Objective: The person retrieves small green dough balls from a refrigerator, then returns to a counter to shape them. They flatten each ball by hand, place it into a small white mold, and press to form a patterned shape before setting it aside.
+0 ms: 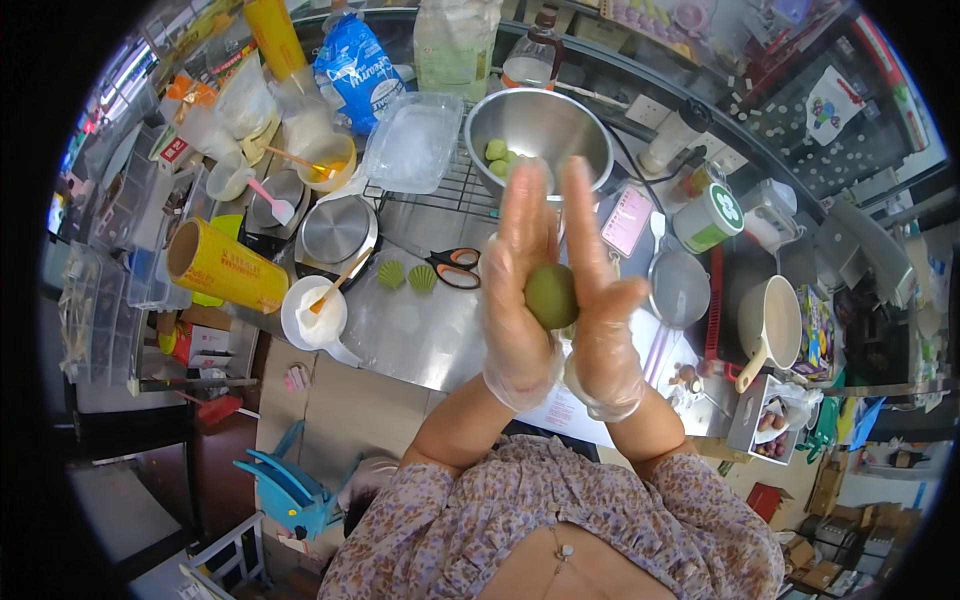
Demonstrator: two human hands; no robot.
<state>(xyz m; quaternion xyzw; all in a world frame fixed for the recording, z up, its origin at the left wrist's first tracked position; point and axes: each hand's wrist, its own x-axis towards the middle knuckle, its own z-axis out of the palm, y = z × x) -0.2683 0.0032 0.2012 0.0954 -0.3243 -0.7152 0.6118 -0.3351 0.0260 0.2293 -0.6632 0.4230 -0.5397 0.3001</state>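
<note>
A smooth green dough ball (551, 297) is held between my two palms, above the steel table's front part. My left hand (516, 300) and my right hand (604, 319) both wear clear plastic gloves, their fingers pointing away from me. Behind my fingertips, a stainless steel bowl (577, 131) contains several lighter green dough pieces (496, 150). To the left of my hands lie two green shell-shaped pieces (406, 277) beside black-and-orange scissors (456, 268). A white bowl (289, 319) of white powder with a wooden-handled brush (341, 281) sits farther left.
Kitchen scales (339, 229), a yellow film roll (225, 266) and a plastic tray (412, 142) are at left. A fine sieve (679, 289), lidded tub (709, 217) and cream-coloured saucepan (770, 322) stand at right. Bags and a bottle (534, 52) line the back.
</note>
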